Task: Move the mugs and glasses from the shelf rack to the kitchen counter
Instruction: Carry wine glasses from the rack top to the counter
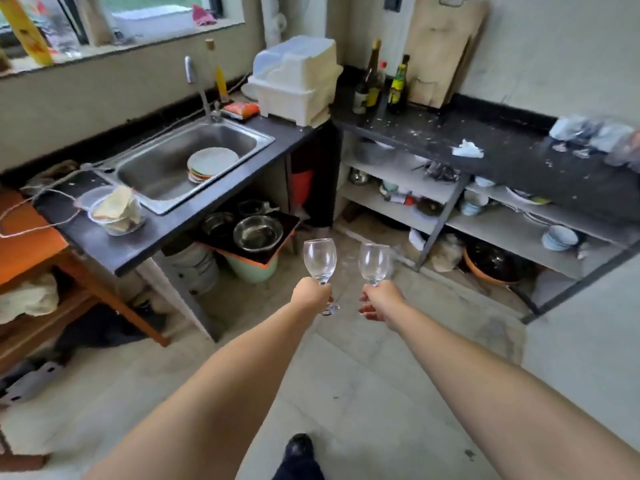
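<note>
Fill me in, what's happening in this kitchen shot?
A person is carrying two empty wine glasses across the kitchen floor, one per hand. The left hand grips the stem of the left wine glass; the right hand grips the stem of the right wine glass. Both glasses are upright, in the air in front of the dark counter, not yet set down. A stack of plates sits in the sink.

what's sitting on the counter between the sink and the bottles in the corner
In the head view, a white foam box stands on the counter between the sink and the bottles. An orange packet lies just beside the box, on its sink side.
</note>
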`<state>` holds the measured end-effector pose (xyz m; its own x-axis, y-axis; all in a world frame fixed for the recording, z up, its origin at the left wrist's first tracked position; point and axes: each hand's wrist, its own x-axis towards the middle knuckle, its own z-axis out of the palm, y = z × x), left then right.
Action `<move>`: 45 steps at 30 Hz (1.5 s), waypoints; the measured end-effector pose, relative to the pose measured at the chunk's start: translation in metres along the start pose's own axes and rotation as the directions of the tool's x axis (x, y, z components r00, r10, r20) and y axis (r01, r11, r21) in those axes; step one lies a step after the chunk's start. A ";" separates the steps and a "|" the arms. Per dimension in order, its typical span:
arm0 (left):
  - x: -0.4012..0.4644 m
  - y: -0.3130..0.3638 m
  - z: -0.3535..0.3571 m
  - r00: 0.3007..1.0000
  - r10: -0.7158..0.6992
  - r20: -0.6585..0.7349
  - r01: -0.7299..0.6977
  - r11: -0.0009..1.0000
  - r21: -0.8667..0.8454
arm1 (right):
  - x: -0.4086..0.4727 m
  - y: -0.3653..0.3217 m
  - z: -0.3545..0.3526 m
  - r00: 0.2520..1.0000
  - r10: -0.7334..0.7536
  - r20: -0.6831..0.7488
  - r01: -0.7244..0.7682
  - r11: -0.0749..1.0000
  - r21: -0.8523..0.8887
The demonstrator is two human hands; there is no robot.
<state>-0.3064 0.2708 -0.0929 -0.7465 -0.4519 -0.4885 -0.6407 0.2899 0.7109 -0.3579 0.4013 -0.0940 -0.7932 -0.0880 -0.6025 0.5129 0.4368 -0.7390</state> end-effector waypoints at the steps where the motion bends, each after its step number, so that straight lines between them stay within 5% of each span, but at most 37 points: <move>1: 0.004 0.010 0.008 0.999 0.024 0.026 -0.025 0.999 0.024 | 0.002 -0.001 -0.011 1.000 0.006 -0.025 -0.005 1.000 0.027; 20: 0.057 0.211 0.217 0.851 0.222 0.476 -0.312 0.943 0.117 | 0.078 0.007 -0.246 0.898 0.146 -0.415 0.035 0.917 0.398; 32: 0.095 0.371 0.383 0.852 0.235 0.469 -0.329 0.935 0.129 | 0.175 -0.006 -0.460 0.895 0.137 -0.424 0.027 0.933 0.358; 45: 0.210 0.524 0.485 0.820 0.278 0.500 -0.423 0.883 0.203 | 0.329 -0.061 -0.592 0.866 0.161 -0.473 0.004 0.944 0.329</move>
<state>-0.8863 0.7371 -0.0680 -0.8801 0.1315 -0.4562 -0.2868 0.6185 0.7315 -0.8443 0.8754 -0.0692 -0.7595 0.4179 -0.4984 0.5893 0.1178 -0.7993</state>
